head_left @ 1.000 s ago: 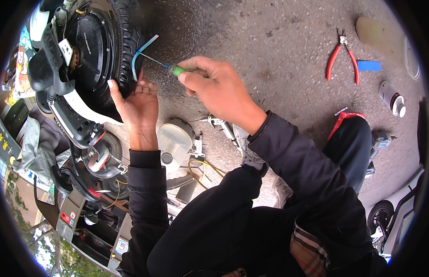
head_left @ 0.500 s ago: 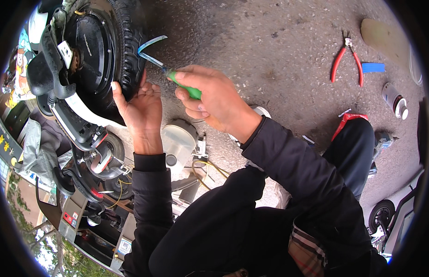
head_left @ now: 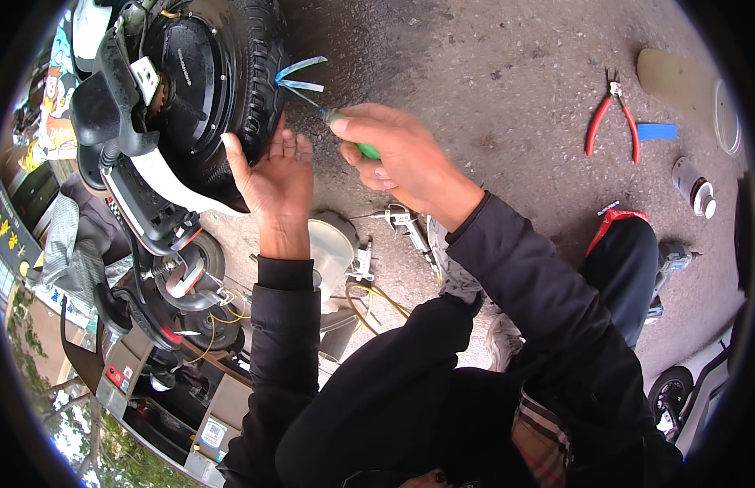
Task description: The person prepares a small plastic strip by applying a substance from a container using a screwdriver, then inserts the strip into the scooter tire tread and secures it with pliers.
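The black knobbly tyre (head_left: 264, 89) of a scooter wheel stands at the upper left. A blue rubber strip (head_left: 302, 84) sticks out of its tread with two tails spread apart. My right hand (head_left: 406, 154) is closed round the green handle of a plug tool (head_left: 367, 150), whose thin shaft runs up to the strip at the tread; its tip is hidden. Below the tread, my left hand (head_left: 276, 183) rests palm up against the tyre. Its thumb lies by the wheel's side, with the fingers apart and a little curled.
Red-handled cutting pliers (head_left: 611, 118) and a blue strip piece (head_left: 657, 132) lie to the right, near a small can (head_left: 693, 187). An air blow gun (head_left: 410, 232), a plastic tub (head_left: 332, 244) and a yellow hose (head_left: 371, 307) are close to my legs. More scooters (head_left: 178, 281) stand at left.
The wheel and both hands sit further right in the picture. The strip's two tails now splay clear of the tool's shaft. My right hand keeps its grip.
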The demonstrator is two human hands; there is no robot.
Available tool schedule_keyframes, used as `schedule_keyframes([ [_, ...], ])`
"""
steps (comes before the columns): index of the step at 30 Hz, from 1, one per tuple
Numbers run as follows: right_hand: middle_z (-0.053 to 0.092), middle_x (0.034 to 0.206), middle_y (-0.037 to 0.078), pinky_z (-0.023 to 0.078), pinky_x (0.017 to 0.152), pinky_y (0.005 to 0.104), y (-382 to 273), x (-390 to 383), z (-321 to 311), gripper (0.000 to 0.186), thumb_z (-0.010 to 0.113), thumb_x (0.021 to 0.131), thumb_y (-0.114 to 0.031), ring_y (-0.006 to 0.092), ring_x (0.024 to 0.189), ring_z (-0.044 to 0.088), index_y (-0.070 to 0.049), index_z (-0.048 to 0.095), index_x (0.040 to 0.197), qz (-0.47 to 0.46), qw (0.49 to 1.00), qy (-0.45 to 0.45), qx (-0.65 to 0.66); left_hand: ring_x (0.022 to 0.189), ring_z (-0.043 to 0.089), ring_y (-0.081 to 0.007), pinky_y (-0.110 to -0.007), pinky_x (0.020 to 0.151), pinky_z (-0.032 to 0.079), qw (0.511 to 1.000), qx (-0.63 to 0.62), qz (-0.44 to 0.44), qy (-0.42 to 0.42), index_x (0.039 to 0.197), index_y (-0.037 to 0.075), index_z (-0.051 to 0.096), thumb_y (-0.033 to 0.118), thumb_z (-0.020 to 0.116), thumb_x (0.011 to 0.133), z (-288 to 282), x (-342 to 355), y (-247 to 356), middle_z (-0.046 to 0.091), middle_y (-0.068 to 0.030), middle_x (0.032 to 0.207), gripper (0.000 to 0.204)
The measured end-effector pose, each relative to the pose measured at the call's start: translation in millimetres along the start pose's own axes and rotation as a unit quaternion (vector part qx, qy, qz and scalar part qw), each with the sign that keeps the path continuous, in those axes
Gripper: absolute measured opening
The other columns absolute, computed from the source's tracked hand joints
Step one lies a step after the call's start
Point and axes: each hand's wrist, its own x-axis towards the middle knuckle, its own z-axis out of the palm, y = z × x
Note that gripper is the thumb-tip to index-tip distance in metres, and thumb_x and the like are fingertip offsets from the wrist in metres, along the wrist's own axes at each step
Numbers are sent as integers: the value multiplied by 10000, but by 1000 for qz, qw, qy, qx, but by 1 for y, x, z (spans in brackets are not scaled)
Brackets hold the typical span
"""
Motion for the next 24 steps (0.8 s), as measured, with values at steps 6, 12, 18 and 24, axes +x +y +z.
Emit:
schedule_keyframes([
  [6, 698, 987, 209, 544, 732, 418, 17, -8, -1, 305, 694, 962, -142, 386, 847, 686, -34, 623, 1238, -392, 775, 127, -480, 1488, 395, -318, -477, 1235, 285, 993, -108, -26, -33, 1432, -83, 467, 597, 858, 778, 15, 8, -10, 502, -205, 1535, 1021],
  [12, 706, 1020, 228, 562, 767, 413, 25, -8, 0, 232, 686, 979, -132, 382, 913, 712, -49, 644, 1192, -386, 782, 114, -476, 1501, 401, -317, -498, 1266, 193, 999, -28, 21, -27, 1417, -7, 549, 533, 780, 868, 17, 4, -8, 553, -208, 1510, 804],
  [18, 695, 878, 71, 504, 610, 310, 33, -1, 10, 171, 666, 1018, -141, 131, 669, 611, -6, 638, 1120, -268, 907, 104, -309, 1472, 438, -285, -452, 1246, 186, 999, 37, 19, -33, 1450, 51, 545, 617, 746, 857, 8, 3, -4, 595, -157, 1476, 844],
  [24, 590, 792, 20, 303, 472, 242, 26, -8, 24, 151, 637, 1036, -156, 49, 518, 398, -19, 618, 1096, -53, 996, 71, 24, 1447, 461, -304, -505, 1234, 234, 999, 25, 19, -25, 1385, 40, 605, 586, 716, 900, 7, 3, -3, 608, -179, 1456, 739],
])
